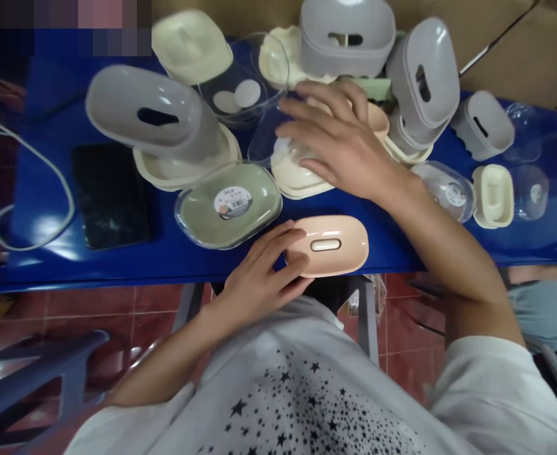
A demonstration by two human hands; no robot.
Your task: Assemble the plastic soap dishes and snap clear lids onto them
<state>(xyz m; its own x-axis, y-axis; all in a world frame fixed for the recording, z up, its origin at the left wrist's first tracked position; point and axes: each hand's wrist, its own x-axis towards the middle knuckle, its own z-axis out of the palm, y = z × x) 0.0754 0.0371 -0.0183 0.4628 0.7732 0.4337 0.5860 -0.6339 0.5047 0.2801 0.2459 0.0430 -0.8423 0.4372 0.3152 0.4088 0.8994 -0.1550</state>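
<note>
My left hand (264, 272) grips the left end of a peach-coloured oval soap-dish insert (330, 245) with a slot in its middle, at the near edge of the blue table (46, 215). My right hand (335, 142) reaches farther in, fingers spread and lying flat over a cream dish part (297, 180) and a clear plastic lid (262, 136). A green tray inside a clear lid with a round sticker (228, 205) lies just left of the peach piece.
Grey slotted dish bodies stand at the left (155, 117), back (347, 38) and right (425, 76), (482, 123). Cream trays (191, 44), (494, 196) and clear lids (449, 189) lie about. A black phone (110, 193) and a white cable (27, 189) lie at the left. Red floor tiles show below.
</note>
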